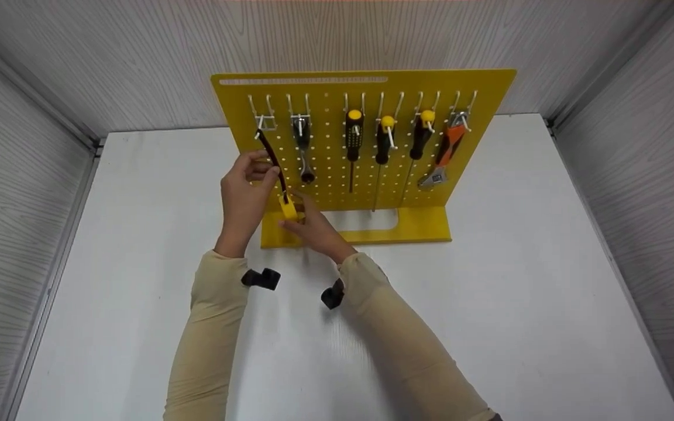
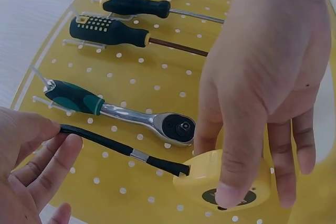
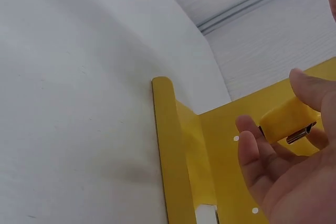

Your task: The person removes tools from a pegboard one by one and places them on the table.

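Note:
A yellow tape measure [image 1: 288, 209] hangs in front of the lower left of a yellow pegboard [image 1: 448, 82]. My right hand [image 1: 318, 231] grips its case between thumb and fingers; the right wrist view shows the case [image 3: 286, 121] and a metal clip. From the case a black wrist strap [image 1: 275, 164] runs up toward the leftmost hook [image 1: 260, 123]. My left hand [image 1: 246, 190] pinches this strap [image 2: 107, 142] between thumb and fingertips. Whether the strap's upper end is over the hook, I cannot tell. Just right of it hangs a ratchet wrench [image 1: 303, 146].
Farther right on the board hang a thick-handled screwdriver [image 1: 353, 137], two more screwdrivers, one with a yellow-tipped handle [image 1: 384, 140], and an orange-handled adjustable wrench [image 1: 449, 146]. White double hooks stick out toward me. The board's base [image 1: 425, 228] stands on a white table [image 1: 506, 292].

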`<state>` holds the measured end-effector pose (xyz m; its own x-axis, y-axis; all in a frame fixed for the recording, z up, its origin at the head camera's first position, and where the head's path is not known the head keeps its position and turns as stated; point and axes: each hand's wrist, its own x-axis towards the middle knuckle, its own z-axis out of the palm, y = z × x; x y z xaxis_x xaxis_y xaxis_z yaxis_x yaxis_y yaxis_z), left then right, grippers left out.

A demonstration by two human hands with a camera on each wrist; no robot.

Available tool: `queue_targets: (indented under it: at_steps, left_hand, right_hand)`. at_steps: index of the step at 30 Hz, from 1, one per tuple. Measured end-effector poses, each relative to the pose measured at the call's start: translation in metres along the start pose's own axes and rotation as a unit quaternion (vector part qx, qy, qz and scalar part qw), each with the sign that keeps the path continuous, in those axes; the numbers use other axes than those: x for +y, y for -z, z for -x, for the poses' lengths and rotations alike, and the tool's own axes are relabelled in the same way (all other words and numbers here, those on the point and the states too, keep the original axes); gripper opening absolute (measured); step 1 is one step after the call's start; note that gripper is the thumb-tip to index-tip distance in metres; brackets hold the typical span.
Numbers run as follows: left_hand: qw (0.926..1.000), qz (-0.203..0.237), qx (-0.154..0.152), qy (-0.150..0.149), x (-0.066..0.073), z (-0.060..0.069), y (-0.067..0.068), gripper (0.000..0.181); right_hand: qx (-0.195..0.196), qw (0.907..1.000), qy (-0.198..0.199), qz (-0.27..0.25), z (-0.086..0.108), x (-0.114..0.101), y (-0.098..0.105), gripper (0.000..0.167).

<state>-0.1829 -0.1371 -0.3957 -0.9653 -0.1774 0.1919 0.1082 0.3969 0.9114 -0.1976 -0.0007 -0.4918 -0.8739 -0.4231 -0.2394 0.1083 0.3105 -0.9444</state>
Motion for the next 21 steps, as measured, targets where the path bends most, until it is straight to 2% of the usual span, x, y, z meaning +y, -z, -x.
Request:
queue_targets:
  at_steps: [10, 16, 21]
  left_hand:
    - [1.0000, 0.005, -0.004, -0.006, 0.003, 0.004, 0.004, 0.029]
    - [0.9998, 0.007, -0.006, -0.020, 0.009, 0.006, 0.006, 0.027]
    - [0.9995, 0.009, -0.005, -0.031, 0.012, 0.011, 0.008, 0.026]
  right_hand:
    - [0.013, 0.9997, -0.019, 0.007, 0.002, 0.003, 0.002, 0.070]
    - [0.016, 0.9998, -0.013, 0.002, 0.006, 0.000, 0.003, 0.068]
    - [0.011, 0.9996, -0.025, -0.008, 0.010, -0.002, 0.002, 0.067]
